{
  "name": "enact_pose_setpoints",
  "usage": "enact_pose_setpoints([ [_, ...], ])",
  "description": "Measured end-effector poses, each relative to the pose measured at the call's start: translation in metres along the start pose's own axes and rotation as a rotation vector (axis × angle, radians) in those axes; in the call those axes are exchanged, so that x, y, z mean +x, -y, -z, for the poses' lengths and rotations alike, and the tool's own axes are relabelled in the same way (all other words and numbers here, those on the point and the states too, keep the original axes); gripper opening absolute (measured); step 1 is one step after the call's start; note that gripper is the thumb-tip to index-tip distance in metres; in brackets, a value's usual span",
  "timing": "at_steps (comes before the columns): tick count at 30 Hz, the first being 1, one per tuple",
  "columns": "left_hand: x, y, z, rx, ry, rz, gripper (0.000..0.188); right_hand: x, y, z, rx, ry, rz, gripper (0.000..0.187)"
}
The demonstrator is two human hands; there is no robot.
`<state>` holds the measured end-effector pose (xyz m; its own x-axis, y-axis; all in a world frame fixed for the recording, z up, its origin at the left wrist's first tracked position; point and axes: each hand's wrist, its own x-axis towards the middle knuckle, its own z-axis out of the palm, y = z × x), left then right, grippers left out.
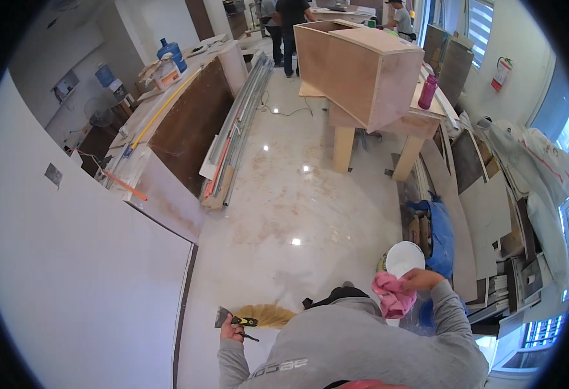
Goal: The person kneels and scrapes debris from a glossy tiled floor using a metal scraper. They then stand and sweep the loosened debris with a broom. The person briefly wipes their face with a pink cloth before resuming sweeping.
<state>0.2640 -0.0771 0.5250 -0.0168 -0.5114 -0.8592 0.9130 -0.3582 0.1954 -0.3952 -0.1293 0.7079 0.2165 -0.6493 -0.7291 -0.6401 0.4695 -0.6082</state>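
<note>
My left hand [232, 331] is closed around a putty knife [244, 321] with a wide grey blade and a black and yellow handle. A thin dark piece sticks out below that handle; I cannot make out what it is. Just beyond this hand, the tan fibres of a soft broom [266, 315] fan out low over the floor. On the other side, my right hand [424, 279] grips a bunched pink cloth [393, 295] that hangs down at the near side of a white-topped bucket [406, 257]. Whether cloth and bucket touch, I cannot tell.
Ahead stands a large plywood box [356, 78] on a wooden workbench, with a pink bottle [428, 92] beside it. Long metal profiles [236, 129] lie along the left counter [155, 170]. Boards and a blue bag [439, 236] crowd the right wall. People work at the back.
</note>
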Motion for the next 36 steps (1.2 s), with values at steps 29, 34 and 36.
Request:
enact_pose_setpoints([
  [29, -0.055, 0.100, 0.106, 0.092, -0.047, -0.090, 0.027, -0.171, 0.097, -0.038, 1.455, -0.126, 1.324, 0.075],
  [34, -0.066, 0.113, 0.095, 0.159, -0.051, -0.102, 0.028, -0.209, 0.092, -0.027, 1.106, -0.123, 1.162, 0.053],
  [36, -0.062, 0.112, 0.091, 0.164, -0.051, -0.066, 0.028, -0.211, 0.075, -0.021, 1.073, -0.332, 1.007, 0.046],
])
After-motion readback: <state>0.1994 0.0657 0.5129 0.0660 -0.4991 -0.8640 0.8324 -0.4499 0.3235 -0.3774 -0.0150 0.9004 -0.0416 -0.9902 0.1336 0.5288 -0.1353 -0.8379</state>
